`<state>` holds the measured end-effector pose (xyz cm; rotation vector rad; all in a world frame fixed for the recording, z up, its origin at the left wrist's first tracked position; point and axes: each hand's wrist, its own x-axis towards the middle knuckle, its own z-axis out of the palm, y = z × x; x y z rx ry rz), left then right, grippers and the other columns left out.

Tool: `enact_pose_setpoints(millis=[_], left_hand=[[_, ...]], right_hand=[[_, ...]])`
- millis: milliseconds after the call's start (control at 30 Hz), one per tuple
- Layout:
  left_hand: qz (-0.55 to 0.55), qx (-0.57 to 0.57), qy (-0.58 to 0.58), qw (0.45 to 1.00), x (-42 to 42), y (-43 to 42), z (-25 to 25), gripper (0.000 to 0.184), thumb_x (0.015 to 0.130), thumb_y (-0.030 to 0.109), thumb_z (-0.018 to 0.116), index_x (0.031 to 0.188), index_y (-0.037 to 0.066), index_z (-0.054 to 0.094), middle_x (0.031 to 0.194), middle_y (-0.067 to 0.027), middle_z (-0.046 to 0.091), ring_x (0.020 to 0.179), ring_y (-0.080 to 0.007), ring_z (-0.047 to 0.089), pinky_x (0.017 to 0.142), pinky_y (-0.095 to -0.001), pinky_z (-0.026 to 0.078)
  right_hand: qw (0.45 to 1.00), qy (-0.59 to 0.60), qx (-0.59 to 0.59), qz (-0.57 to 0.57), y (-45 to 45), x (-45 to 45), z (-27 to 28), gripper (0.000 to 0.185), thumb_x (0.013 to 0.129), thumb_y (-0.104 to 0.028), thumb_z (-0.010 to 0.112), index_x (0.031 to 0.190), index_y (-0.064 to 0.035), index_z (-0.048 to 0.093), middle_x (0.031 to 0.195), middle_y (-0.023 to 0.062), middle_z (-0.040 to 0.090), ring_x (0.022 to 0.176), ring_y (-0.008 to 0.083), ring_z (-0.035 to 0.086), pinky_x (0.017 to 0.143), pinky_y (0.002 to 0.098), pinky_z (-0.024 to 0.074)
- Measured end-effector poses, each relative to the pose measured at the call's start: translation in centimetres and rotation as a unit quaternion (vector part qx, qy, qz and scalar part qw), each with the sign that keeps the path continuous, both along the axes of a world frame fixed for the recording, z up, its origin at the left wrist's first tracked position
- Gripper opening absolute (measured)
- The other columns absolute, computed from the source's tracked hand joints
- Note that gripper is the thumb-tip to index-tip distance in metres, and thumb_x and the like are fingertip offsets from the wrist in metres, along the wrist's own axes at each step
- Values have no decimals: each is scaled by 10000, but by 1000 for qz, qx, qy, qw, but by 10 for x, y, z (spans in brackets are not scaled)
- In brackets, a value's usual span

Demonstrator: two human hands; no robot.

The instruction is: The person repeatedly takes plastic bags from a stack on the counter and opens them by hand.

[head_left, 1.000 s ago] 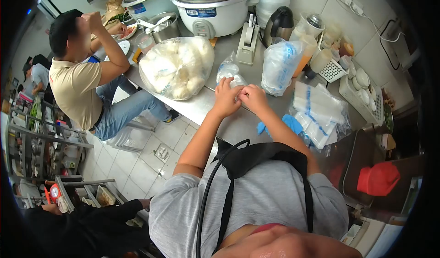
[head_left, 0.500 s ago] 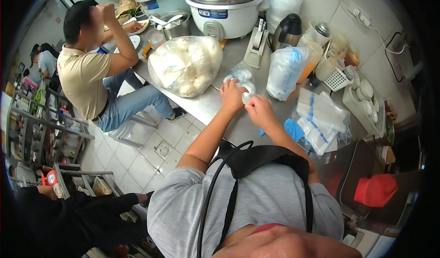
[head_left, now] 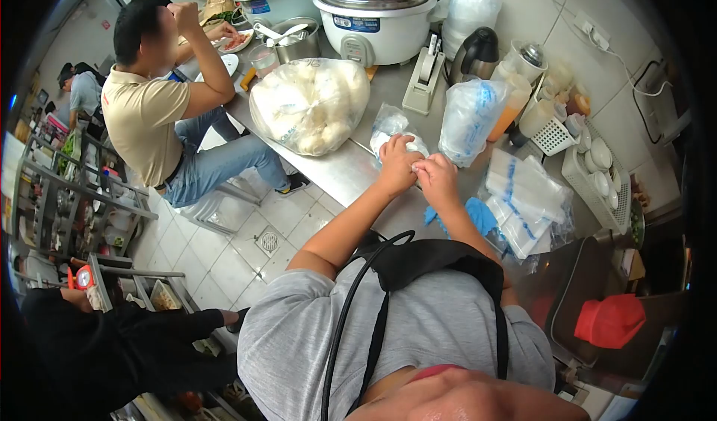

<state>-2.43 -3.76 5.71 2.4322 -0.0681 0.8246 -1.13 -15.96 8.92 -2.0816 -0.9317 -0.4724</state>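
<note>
A small clear plastic bag (head_left: 389,121) with white contents lies on the steel table in front of me. My left hand (head_left: 399,165) rests over its near end, fingers bent around the plastic. Close beside it, my right hand (head_left: 438,179) pinches the gathered end of the bag between thumb and fingers. The two hands almost touch, and they hide part of the bag. To the left sits a large knotted clear bag (head_left: 310,111) full of round white pieces. A bag sealer or tape dispenser (head_left: 423,85) stands just behind the small bag.
A bundle of plastic bags (head_left: 472,118) stands right of my hands, near flat bags (head_left: 523,197) and a blue glove (head_left: 482,215). Rice cookers (head_left: 373,25) line the back. A person (head_left: 146,115) sits at the table's left side. A white basket (head_left: 597,171) holds dishes.
Both hands have shifted slightly right and toward me in the picture and drawn closer together on the bag's end. The whole view has tilted a little.
</note>
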Motion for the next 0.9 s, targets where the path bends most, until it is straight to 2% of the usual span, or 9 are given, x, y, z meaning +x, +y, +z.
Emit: enact_pose_setpoints(millis=[233, 333, 467, 567, 600, 700, 767, 800, 900], left_hand=[[89, 72, 95, 989, 20, 28, -41, 136, 576, 289, 611, 695, 227, 629, 1121, -98, 430, 1124, -329, 293, 875, -496, 202], [109, 92, 128, 982, 35, 55, -66, 175, 586, 310, 606, 753, 264, 631, 1136, -93, 425, 1110, -312, 316, 885, -498, 207], [26, -101, 102, 989, 35, 66, -18, 248, 710, 336, 541, 929, 236, 601, 1126, -88, 446, 1059, -251, 392, 885, -395, 275], [-208, -465, 139, 849, 17, 64, 56, 345, 779, 355, 490, 1031, 128, 554, 1139, -74, 449, 1052, -215, 406, 881, -350, 295], [-262, -519, 172, 795, 8, 58, 71, 514, 790, 419, 464, 1113, 20, 467, 1162, -79, 433, 1056, -186, 397, 889, -316, 296], [-417, -406, 205, 787, -9, 27, 94, 672, 733, 497, 517, 1165, -5, 401, 1151, -97, 429, 1061, -171, 380, 909, -282, 285], [-455, -426, 262, 737, -14, 3, 91, 715, 676, 443, 624, 1168, -20, 389, 1146, -97, 419, 1082, -153, 351, 920, -278, 272], [-451, -452, 259, 725, -17, -8, 90, 576, 693, 286, 658, 1125, -18, 428, 1071, -76, 475, 1012, -133, 413, 872, -264, 324], [-366, -425, 332, 759, -16, -22, 74, 334, 734, 150, 606, 1011, -13, 514, 915, -54, 553, 811, -99, 504, 726, -243, 409]], right_hand=[[991, 8, 92, 101, -13, -25, 35, 57, 660, -73, 593, 689, -58, 546, 740, 68, 513, 725, 237, 493, 660, 330, 373], [974, 1, 207, 89, -31, -36, 81, 48, 746, -74, 549, 742, -38, 517, 723, 42, 505, 690, 159, 481, 645, 267, 378], [921, 234, 303, 73, -61, -9, 79, 61, 829, -80, 456, 820, -22, 472, 751, 3, 500, 671, 57, 432, 623, 189, 361], [900, 228, 365, 72, -65, 9, 71, 65, 846, -72, 420, 844, -18, 455, 758, -10, 497, 664, 29, 418, 610, 168, 356], [902, 225, 363, 68, -65, 11, 67, 67, 847, -72, 416, 846, -17, 455, 756, -7, 497, 663, 28, 419, 612, 170, 357], [911, 223, 342, 54, -55, 11, 62, 78, 825, -75, 458, 848, -7, 488, 722, -1, 511, 642, 40, 438, 596, 181, 373], [943, 196, 267, 39, -52, 12, 55, 87, 809, -79, 487, 845, -2, 507, 708, 4, 521, 632, 47, 450, 582, 190, 382], [950, 174, 257, 34, -49, 7, 60, 111, 782, -96, 531, 840, -1, 526, 687, 7, 528, 616, 56, 462, 566, 205, 393], [952, 200, 230, 33, -48, 1, 60, 141, 775, -112, 547, 849, 6, 524, 708, 16, 540, 633, 66, 475, 578, 209, 399]])
